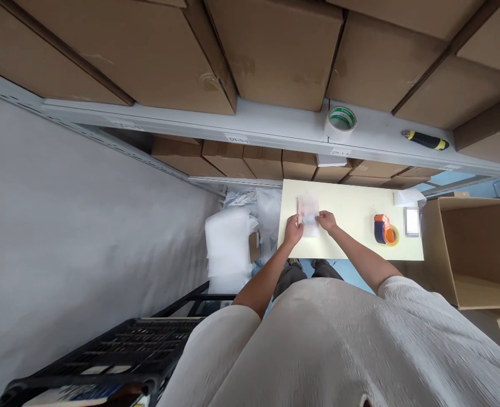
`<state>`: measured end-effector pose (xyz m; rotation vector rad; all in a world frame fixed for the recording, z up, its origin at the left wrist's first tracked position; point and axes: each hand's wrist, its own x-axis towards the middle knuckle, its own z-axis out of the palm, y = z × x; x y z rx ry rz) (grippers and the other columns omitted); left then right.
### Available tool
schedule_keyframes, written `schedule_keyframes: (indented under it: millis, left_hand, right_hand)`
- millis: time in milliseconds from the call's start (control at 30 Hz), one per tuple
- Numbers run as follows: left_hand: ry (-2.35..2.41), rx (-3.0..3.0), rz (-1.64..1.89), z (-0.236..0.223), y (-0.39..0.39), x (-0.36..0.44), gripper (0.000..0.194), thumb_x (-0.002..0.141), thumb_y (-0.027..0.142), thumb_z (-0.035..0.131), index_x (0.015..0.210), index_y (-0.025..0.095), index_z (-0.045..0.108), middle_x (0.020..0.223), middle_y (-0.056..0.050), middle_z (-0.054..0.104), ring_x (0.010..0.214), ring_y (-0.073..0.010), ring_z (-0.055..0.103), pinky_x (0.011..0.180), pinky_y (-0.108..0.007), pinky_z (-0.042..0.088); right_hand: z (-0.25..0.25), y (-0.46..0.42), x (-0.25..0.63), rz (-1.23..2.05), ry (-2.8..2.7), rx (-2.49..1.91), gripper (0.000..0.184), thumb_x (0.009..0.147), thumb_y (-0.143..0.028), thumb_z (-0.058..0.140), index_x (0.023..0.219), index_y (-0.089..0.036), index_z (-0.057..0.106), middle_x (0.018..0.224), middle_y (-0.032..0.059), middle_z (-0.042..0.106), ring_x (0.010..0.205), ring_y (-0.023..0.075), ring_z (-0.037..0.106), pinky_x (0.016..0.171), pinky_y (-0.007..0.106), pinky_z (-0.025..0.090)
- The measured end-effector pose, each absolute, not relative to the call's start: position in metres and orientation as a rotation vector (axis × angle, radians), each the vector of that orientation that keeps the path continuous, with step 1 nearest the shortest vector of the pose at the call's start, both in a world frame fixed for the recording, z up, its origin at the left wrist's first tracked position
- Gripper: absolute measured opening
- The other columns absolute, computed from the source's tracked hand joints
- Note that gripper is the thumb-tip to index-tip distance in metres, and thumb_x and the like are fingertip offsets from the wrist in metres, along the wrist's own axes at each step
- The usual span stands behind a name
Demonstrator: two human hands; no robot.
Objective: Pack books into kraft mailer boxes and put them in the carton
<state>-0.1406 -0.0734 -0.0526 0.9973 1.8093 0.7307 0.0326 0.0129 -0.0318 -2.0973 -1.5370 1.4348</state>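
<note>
A flat pinkish packet (308, 207), partly covered by a whitish translucent wrapping, lies at the left part of the pale yellow tabletop (351, 198). My left hand (293, 230) grips its left edge with bent fingers. On the opposite edge, the thumb and fingers of my right hand (326, 220) pinch the wrapping. What exactly is inside the packet is too blurred to make out. Farther right on the same tabletop stands an orange and dark blue tape dispenser (384, 229) with a roll of tape.
White foam sheets (228, 243) are stacked left of the table. A shelf (275, 121) with cardboard boxes holds a tape roll (342, 120) and a utility knife (425, 139). An open carton (478, 243) stands right; a black crate (118, 345) is lower left.
</note>
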Motion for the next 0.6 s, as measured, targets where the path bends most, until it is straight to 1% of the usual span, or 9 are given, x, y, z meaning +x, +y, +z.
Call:
schedule_keyframes:
  millis: [67,133,200,300,367,433,533,600]
  left_hand:
    - [1.873,1.087,0.751,-0.050,-0.070,-0.153,0.053,0.095,0.012,0.057,0.147,0.020,0.063,0.156,-0.016,0.060,0.148,-0.0286,0.057,0.129,-0.042,0.044]
    - [1.908,1.156,0.740,-0.048,-0.068,-0.165,0.055,0.095,0.011,0.056,0.148,0.021,0.062,0.157,-0.015,0.059,0.154,-0.0286,0.051,0.133,-0.043,0.039]
    - [1.910,1.215,0.713,-0.047,-0.066,-0.174,0.057,0.094,0.011,0.056,0.150,0.022,0.061,0.159,-0.014,0.058,0.156,-0.0288,0.048,0.134,-0.045,0.037]
    - [1.889,1.292,0.646,-0.045,-0.065,-0.183,0.060,0.094,0.012,0.058,0.154,0.020,0.059,0.166,-0.015,0.053,0.161,-0.0316,0.043,0.136,-0.049,0.034]
    - [1.867,1.344,0.568,-0.044,-0.065,-0.186,0.061,0.095,0.014,0.060,0.156,0.018,0.057,0.172,-0.017,0.047,0.163,-0.0339,0.040,0.136,-0.050,0.033]
    - [1.832,1.396,0.469,-0.042,-0.066,-0.189,0.063,0.097,0.017,0.060,0.160,0.018,0.054,0.176,-0.016,0.042,0.165,-0.0342,0.037,0.135,-0.050,0.033]
    - [1.798,1.435,0.326,-0.039,-0.067,-0.191,0.066,0.099,0.021,0.058,0.165,0.020,0.049,0.180,-0.014,0.036,0.166,-0.0334,0.036,0.134,-0.049,0.035]
    - [1.791,1.433,0.259,-0.037,-0.067,-0.192,0.067,0.100,0.023,0.058,0.166,0.020,0.047,0.182,-0.014,0.033,0.166,-0.0343,0.035,0.133,-0.050,0.035]
  right_hand:
    - [-0.035,0.025,0.014,1.452,-1.483,-2.073,0.012,0.075,-0.032,0.065,0.083,-0.024,0.065,0.076,-0.0029,0.067,0.073,0.0165,0.062,0.070,0.026,0.052]
    - [-0.038,0.036,-0.004,1.465,-1.455,-2.062,0.012,0.075,-0.032,0.065,0.083,-0.024,0.066,0.077,-0.0022,0.068,0.073,0.0161,0.061,0.069,0.026,0.052]
    - [-0.041,0.045,-0.021,1.470,-1.445,-2.062,0.010,0.075,-0.031,0.065,0.082,-0.024,0.066,0.078,-0.0015,0.068,0.073,0.0162,0.061,0.068,0.026,0.052]
    - [-0.047,0.058,-0.038,1.468,-1.435,-2.073,0.008,0.074,-0.029,0.066,0.080,-0.024,0.066,0.078,-0.0013,0.069,0.073,0.0163,0.062,0.068,0.026,0.053]
    - [-0.050,0.067,-0.047,1.454,-1.443,-2.108,0.006,0.074,-0.027,0.066,0.080,-0.024,0.065,0.076,-0.0020,0.068,0.071,0.0164,0.062,0.066,0.026,0.053]
    - [-0.053,0.074,-0.053,1.433,-1.459,-2.152,0.005,0.074,-0.024,0.066,0.078,-0.024,0.064,0.072,-0.0031,0.065,0.069,0.0161,0.061,0.064,0.025,0.051]
    - [-0.057,0.080,-0.058,1.400,-1.461,-2.201,0.009,0.072,-0.019,0.067,0.074,-0.024,0.060,0.069,-0.0046,0.061,0.066,0.0148,0.058,0.060,0.024,0.047]
    - [-0.059,0.081,-0.060,1.391,-1.456,-2.218,0.012,0.072,-0.017,0.068,0.071,-0.024,0.058,0.067,-0.0050,0.060,0.064,0.0143,0.056,0.060,0.024,0.045]
